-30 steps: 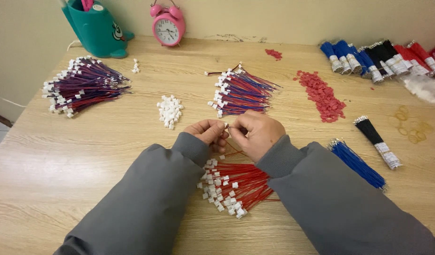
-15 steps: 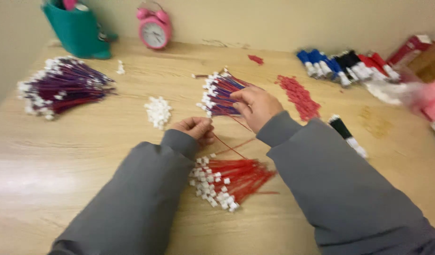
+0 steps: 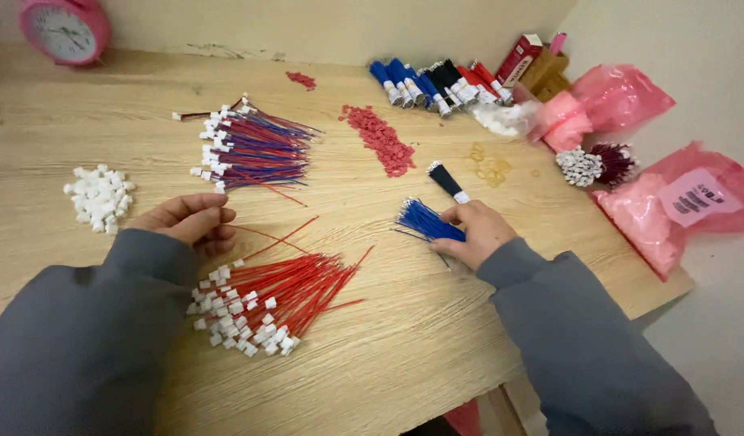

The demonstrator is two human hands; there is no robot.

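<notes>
Pink alarm clock [image 3: 64, 31] cut off (top edge); blue wire bundle [image 3: 427, 223] partly hidden.

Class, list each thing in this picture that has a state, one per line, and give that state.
Left hand: half curled, pinching a red wire.
Right hand: grip on the blue wire bundle.
Red wires: fanned loose on the table.
Black wire bundle: banded, lying untouched.
Pink bags: closed.
</notes>
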